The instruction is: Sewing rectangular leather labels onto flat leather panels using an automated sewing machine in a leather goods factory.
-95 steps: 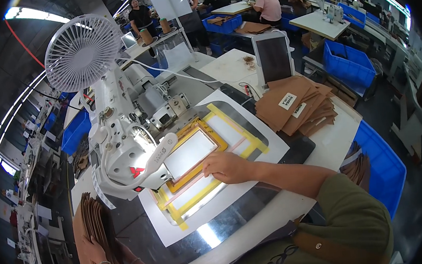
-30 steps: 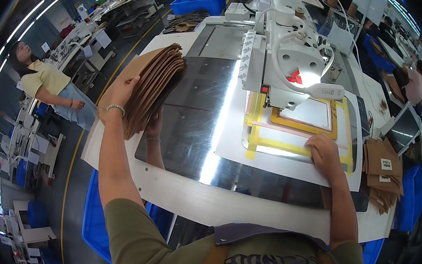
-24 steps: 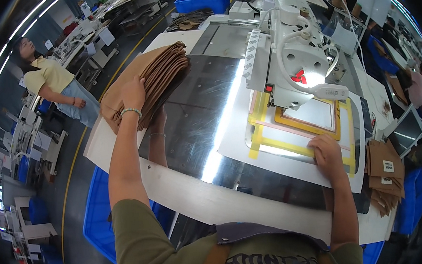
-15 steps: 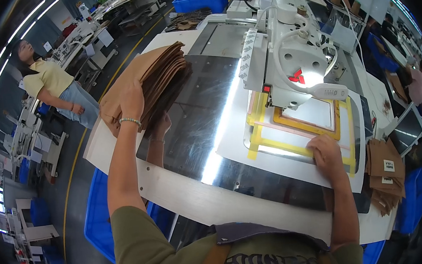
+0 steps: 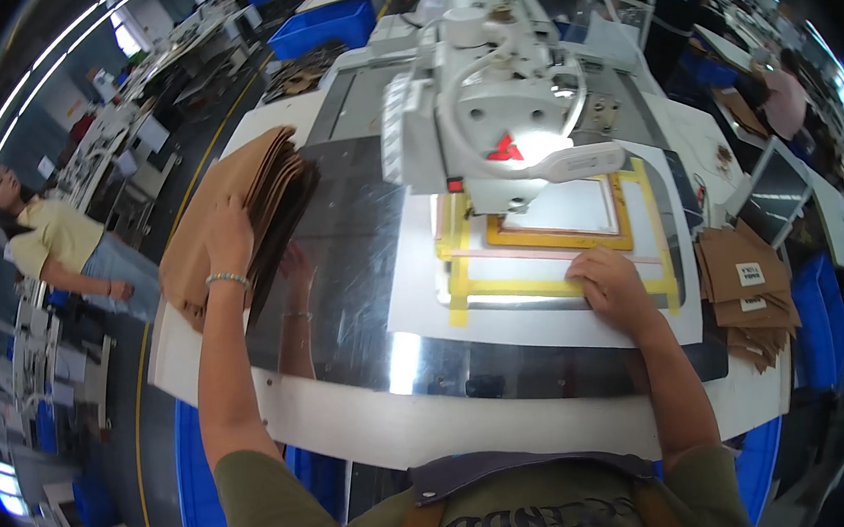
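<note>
My left hand [image 5: 229,235] lies on the tall stack of brown sheets [image 5: 198,208], its fingers stretched along the top sheet. The stack leans at the left end of the dark shiny machine plate [image 5: 341,260]. My right hand [image 5: 613,292] is closed, thumb and fingers pinched at the front edge of a yellow-taped template [image 5: 515,288]; its fingertips are partly hidden. A yellow-orange rectangular frame [image 5: 559,243] rests on the template beneath the white sewing machine head [image 5: 499,106]. White sheeting [image 5: 416,309] surrounds the template.
At the right table edge lie brown pieces with white labels [image 5: 744,275]. Blue bins stand at the far left [image 5: 321,29], right [image 5: 819,324] and below the table [image 5: 200,484]. Another person [image 5: 64,240] stands across the aisle at left.
The whole view has shifted, with the machine and stack now further left in the picture. Both hands keep their places, the left on the stack and the right at the template's edge.
</note>
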### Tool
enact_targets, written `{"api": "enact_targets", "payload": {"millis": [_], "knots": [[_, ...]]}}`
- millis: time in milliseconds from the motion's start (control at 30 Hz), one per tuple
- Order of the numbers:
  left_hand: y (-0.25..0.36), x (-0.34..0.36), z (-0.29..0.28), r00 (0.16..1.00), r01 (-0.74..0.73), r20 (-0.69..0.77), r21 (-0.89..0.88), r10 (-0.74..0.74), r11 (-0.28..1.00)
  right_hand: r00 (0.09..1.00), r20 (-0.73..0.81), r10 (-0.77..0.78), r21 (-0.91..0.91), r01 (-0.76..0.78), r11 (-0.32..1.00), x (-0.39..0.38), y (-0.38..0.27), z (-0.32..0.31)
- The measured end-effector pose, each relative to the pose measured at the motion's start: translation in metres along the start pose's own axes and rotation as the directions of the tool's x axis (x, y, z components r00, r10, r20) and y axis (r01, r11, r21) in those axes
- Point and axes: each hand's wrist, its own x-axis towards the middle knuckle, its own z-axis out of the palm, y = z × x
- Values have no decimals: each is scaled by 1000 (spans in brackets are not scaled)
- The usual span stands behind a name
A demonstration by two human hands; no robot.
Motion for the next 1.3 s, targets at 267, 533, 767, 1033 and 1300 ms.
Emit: {"api": "enact_targets", "payload": {"millis": [267, 533, 767, 1033, 1300], "knots": [[-86, -10, 39, 980, 196, 95, -351, -174, 916, 997, -39, -66, 49, 68, 996, -3, 13, 12], [-124, 38, 29, 866, 482, 440, -606, -237, 633, 994, -34, -107, 45, 108, 993, -10, 22, 11], [-143, 67, 53, 911, 405, 306, -535, -276, 742, 993, -44, -109, 33, 111, 993, -16, 22, 9], [-48, 57, -46, 964, 6, -177, -732, -198, 682, 988, -73, -135, -44, 132, 990, -15, 22, 15], [126, -124, -93, 808, -502, 91, -413, 583, 760, 953, 110, -282, 25, 281, 959, 16, -48, 13]]}}
